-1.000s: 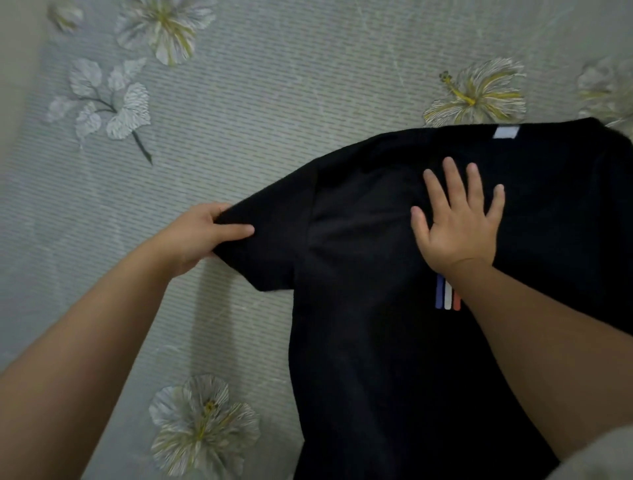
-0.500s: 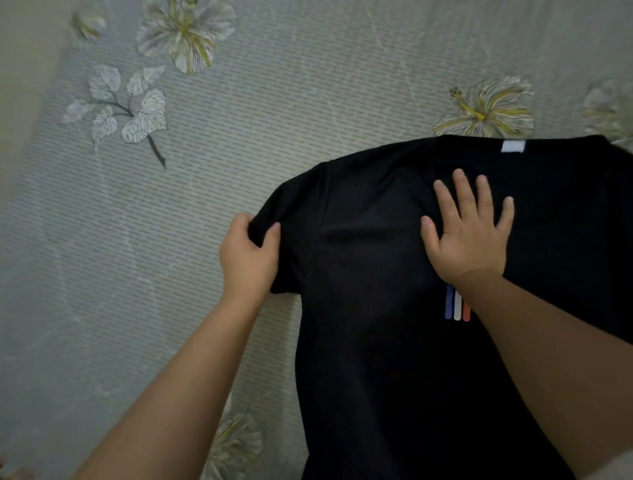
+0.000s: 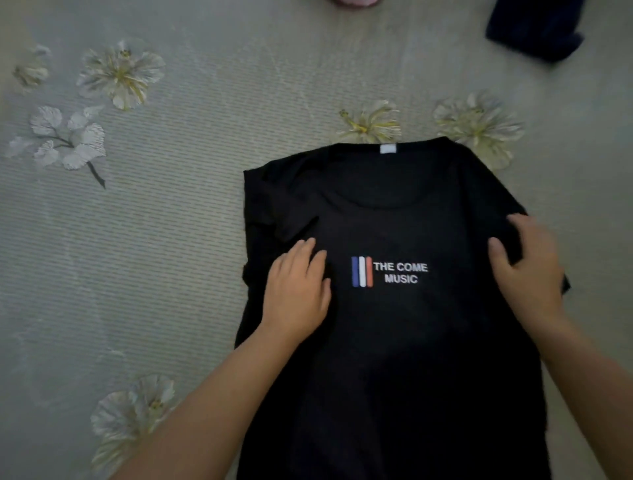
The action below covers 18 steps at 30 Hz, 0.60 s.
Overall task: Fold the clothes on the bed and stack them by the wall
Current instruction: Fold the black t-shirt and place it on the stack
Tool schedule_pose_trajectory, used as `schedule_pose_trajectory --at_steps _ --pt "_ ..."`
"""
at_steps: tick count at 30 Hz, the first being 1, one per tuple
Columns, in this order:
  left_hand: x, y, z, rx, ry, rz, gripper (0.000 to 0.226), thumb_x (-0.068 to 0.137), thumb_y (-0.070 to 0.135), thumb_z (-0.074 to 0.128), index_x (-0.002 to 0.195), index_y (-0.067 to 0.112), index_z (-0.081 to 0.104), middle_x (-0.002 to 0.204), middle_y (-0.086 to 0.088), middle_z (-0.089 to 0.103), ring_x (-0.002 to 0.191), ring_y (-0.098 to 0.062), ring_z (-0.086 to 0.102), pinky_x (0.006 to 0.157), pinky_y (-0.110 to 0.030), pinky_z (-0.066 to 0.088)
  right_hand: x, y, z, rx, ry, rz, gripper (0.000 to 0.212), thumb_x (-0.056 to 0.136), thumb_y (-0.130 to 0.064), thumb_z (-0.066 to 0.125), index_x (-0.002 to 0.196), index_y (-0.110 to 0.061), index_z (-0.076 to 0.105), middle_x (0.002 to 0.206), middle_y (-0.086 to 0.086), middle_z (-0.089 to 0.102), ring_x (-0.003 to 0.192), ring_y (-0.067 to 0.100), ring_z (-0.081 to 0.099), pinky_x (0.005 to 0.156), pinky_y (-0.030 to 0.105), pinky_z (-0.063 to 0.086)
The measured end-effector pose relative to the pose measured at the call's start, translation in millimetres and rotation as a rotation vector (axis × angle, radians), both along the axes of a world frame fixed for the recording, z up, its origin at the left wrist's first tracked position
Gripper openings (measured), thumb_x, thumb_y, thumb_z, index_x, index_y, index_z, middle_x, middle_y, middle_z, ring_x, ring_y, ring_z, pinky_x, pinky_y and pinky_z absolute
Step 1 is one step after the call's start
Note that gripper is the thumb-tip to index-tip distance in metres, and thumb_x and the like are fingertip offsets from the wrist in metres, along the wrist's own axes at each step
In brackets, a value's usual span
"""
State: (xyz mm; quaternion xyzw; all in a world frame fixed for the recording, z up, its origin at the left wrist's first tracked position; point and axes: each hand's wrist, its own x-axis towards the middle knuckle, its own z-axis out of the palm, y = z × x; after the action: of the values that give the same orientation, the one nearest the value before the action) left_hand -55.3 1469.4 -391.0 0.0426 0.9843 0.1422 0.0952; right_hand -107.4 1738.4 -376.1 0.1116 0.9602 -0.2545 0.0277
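I see the bed surface (image 3: 191,219) filling the view: a pale grey-green woven sheet with fine ribbed lines and printed white-and-yellow flowers. The black T-shirt (image 3: 394,359) is my landmark; it lies flat, front up, right of centre, soft matte knit, its left sleeve folded in along a straight vertical edge. Beyond the T-shirt, at the upper right edge, lies a dark navy garment (image 3: 534,27), well apart and only partly in view. A pink item (image 3: 352,2) shows at the top edge, too cropped to identify. My left hand (image 3: 296,291) rests flat on the T-shirt's folded left side, fingers straight, gripping nothing. My right hand (image 3: 527,270) is on the T-shirt's right shoulder, fingers curled round a fold of cloth. Between the hands sits the chest print (image 3: 388,272): three bars and "THE COME MUSIC". A white neck label (image 3: 388,148) marks the collar.
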Motion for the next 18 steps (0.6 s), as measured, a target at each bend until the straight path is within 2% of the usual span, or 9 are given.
schedule_pose_trajectory --at_steps 2,4,5,7,9,10,13,15,18 --pt "18 15 -11 0.012 0.013 -0.063 0.051 0.056 0.008 0.084 0.102 -0.007 0.066 0.111 -0.029 0.062 0.103 -0.044 0.06 0.08 -0.056 0.048 24 37 -4 0.029 -0.148 -0.256 0.064 0.082 -0.033 0.065 0.127 0.006 0.043 0.125 0.027 0.049 0.119 0.04 0.043 0.103 0.047 0.034" --pt "29 36 -24 0.026 -0.032 -0.085 0.055 0.063 0.012 0.081 0.111 -0.005 0.062 0.121 -0.028 0.057 0.114 -0.044 0.052 0.09 -0.058 0.041 44 62 -16 0.028 -0.25 -0.42 0.068 0.076 -0.034 0.072 0.123 0.007 0.044 0.122 0.027 0.051 0.114 0.038 0.048 0.099 0.046 0.039" --pt "30 48 -30 0.043 -0.051 -0.066 0.057 0.07 0.015 0.077 0.12 -0.004 0.057 0.129 -0.026 0.051 0.122 -0.042 0.045 0.098 -0.056 0.035 48 70 -22 -0.018 -0.267 -0.464 0.062 0.075 -0.033 0.073 0.116 0.007 0.049 0.114 0.024 0.056 0.107 0.036 0.053 0.093 0.043 0.043" --pt "26 70 -39 0.078 -0.095 0.036 0.062 0.085 0.023 0.061 0.137 0.0 0.036 0.146 -0.021 0.032 0.138 -0.035 0.024 0.111 -0.05 0.015 45 77 -31 -0.29 -0.26 -0.613 0.046 0.078 -0.029 0.071 0.105 0.005 0.057 0.097 0.015 0.06 0.091 0.026 0.057 0.081 0.038 0.045" --pt "20 85 -50 0.054 -0.116 0.147 0.064 0.093 0.032 0.045 0.144 0.003 0.02 0.153 -0.015 0.016 0.143 -0.027 0.006 0.113 -0.044 -0.002 35 80 -40 -0.514 -0.244 -0.696 0.022 0.08 -0.021 0.069 0.089 -0.003 0.062 0.087 0.008 0.062 0.085 0.022 0.057 0.074 0.037 0.045" --pt "18 89 -54 0.019 -0.115 0.178 0.064 0.094 0.035 0.04 0.144 0.003 0.017 0.154 -0.013 0.012 0.143 -0.025 0.003 0.113 -0.043 -0.005 29 81 -42 -0.516 -0.234 -0.698 0.014 0.08 -0.019 0.069 0.08 -0.007 0.061 0.084 0.008 0.062 0.083 0.021 0.057 0.072 0.035 0.046" --pt "17 91 -60 -0.033 -0.102 0.212 0.065 0.093 0.038 0.035 0.144 0.002 0.017 0.154 -0.011 0.011 0.143 -0.022 0.002 0.113 -0.041 -0.006 9 87 -40 -0.469 -0.112 -0.712 0.025 0.085 -0.02 0.062 0.066 -0.004 0.058 0.071 0.009 0.055 0.071 0.018 0.05 0.067 0.033 0.041" --pt "18 91 -61 -0.039 -0.094 0.212 0.065 0.092 0.038 0.038 0.144 0.002 0.019 0.154 -0.011 0.013 0.143 -0.022 0.004 0.113 -0.041 -0.005 -4 99 -35 -0.466 -0.026 -0.751 0.034 0.089 -0.02 0.056 0.057 -0.011 0.049 0.06 0.003 0.045 0.066 0.017 0.044 0.063 0.031 0.036" --pt "17 93 -61 -0.038 -0.086 0.22 0.065 0.091 0.035 0.041 0.142 0.0 0.023 0.153 -0.013 0.017 0.143 -0.023 0.007 0.113 -0.042 -0.003 -21 123 -29 -0.575 0.046 -0.882 0.016 0.094 -0.016 0.049 0.083 -0.009 0.058 0.071 0.001 0.051 0.081 0.017 0.048 0.07 0.027 0.04"
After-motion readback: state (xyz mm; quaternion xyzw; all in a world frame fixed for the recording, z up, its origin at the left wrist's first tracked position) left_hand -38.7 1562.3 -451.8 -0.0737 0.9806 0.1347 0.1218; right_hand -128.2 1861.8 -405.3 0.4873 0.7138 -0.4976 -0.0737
